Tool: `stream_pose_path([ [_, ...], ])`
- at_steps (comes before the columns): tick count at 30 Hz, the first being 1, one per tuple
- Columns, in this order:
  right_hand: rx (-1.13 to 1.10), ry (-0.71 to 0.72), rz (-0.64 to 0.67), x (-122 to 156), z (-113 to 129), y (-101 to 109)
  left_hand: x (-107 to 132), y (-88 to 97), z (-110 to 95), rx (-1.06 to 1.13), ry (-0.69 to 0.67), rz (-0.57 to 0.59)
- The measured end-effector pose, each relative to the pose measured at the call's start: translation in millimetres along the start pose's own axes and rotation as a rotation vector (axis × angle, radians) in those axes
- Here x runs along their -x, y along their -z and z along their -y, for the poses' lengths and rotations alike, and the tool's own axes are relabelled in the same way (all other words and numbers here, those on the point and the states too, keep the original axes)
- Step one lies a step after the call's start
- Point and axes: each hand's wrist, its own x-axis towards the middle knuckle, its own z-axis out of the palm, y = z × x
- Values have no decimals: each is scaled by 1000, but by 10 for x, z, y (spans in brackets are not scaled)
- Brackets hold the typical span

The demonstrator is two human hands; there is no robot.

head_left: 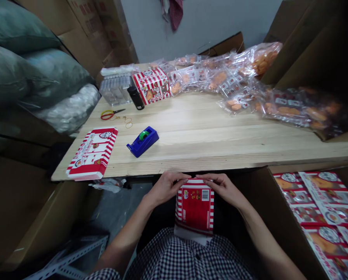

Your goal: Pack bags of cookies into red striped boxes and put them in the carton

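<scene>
A red and white striped cardboard box (195, 208) rests against my lap in front of the table edge, its red panel with a barcode facing up. My left hand (167, 187) grips the box's far left corner between thumb and fingers. At the far right corner, my right hand (223, 187) pinches the same edge. The box's near end shows a pale flap close to my checked shirt. Whether anything is inside the box cannot be seen.
On the table (188, 140) are a blue tape dispenser (144, 142), a stack of flat cartons (93, 153), scissors (111, 114), a black bottle (136, 98), a standing striped box (153, 86) and plastic-wrapped orange pieces (220, 79). An open carton (293, 233) at right holds packed boxes.
</scene>
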Motion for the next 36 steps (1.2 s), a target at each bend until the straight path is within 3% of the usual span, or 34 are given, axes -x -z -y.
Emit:
stream_pose_path([
  [4,53,49,34,100,64,18,112,-54,1,12,20,13],
  [9,35,-55,148,12,141,98,89,-46,-63,-12,26,39],
  [14,73,-62,107,-88,166,79,26,1,-121,-89,30,46],
  [21,82,45,80,215,122,43,169,-30,-143,-111,-32,48],
  [27,238,125,59,467,68,-63,384,-60,-160,-193,-109,122],
  [36,63,84,-214,506,-20,-333,572,-249,0,-352,-253,20],
])
